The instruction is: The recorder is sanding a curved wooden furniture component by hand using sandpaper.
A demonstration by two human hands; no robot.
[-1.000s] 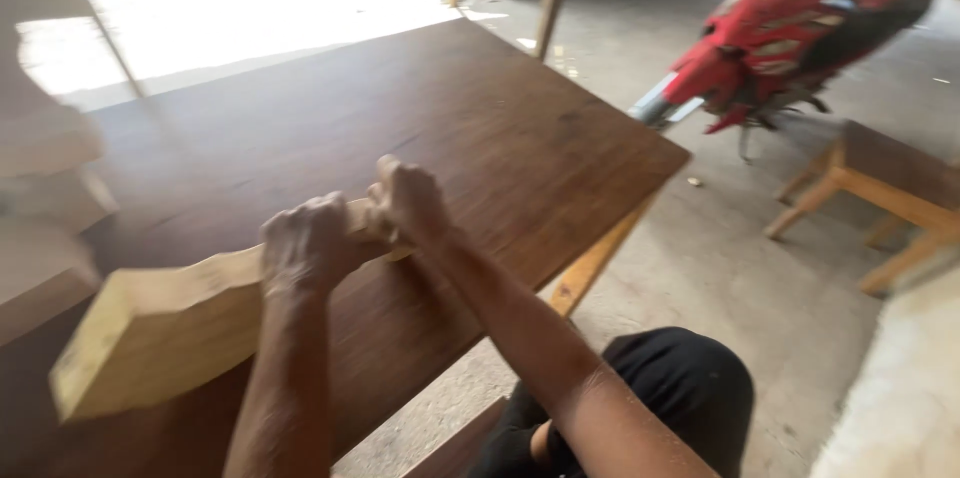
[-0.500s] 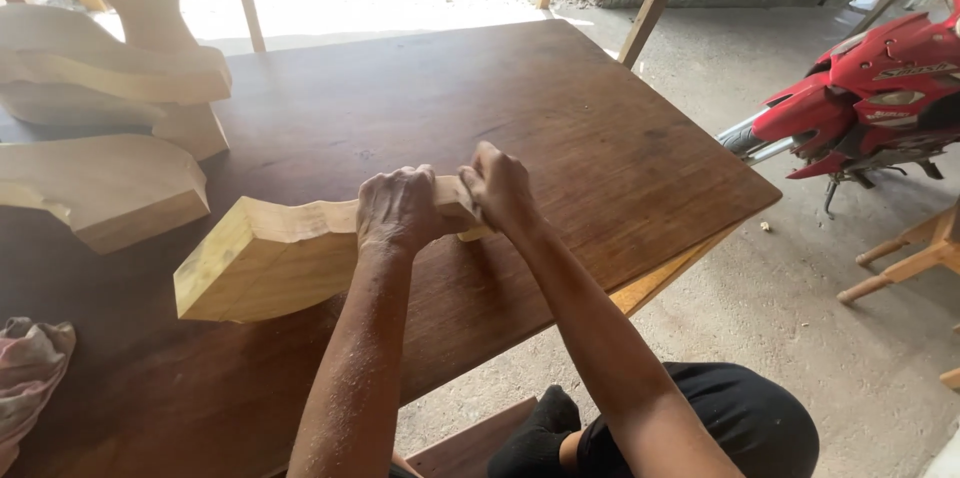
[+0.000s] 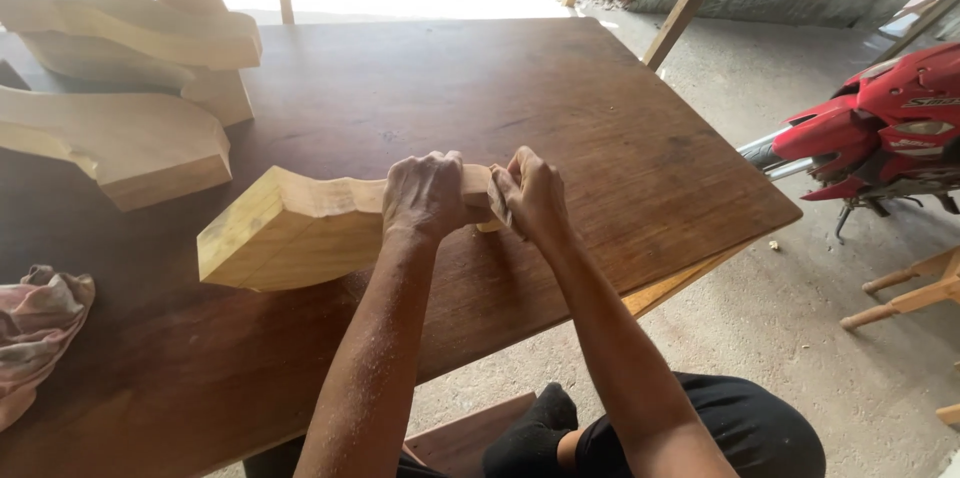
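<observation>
A pale carved wooden piece (image 3: pixel 290 228) with a curved profile lies on its side on the dark brown table (image 3: pixel 600 118). My left hand (image 3: pixel 425 200) grips its narrow right end from above. My right hand (image 3: pixel 530 196) presses against the tip of that same end, fingers curled around a small grey piece that looks like sandpaper. Both forearms are dusted with fine sawdust.
Several similar pale carved wooden pieces (image 3: pixel 120 68) are stacked at the table's far left. A pinkish rag (image 3: pixel 40 328) lies at the left edge. A red motorbike (image 3: pixel 880 128) stands to the right on the concrete floor, near a wooden stool (image 3: pixel 915 293).
The view has swung left and down, so the stacked pieces and rag come into sight. Both hands stay on the end of the wooden piece, which has barely shifted on the table.
</observation>
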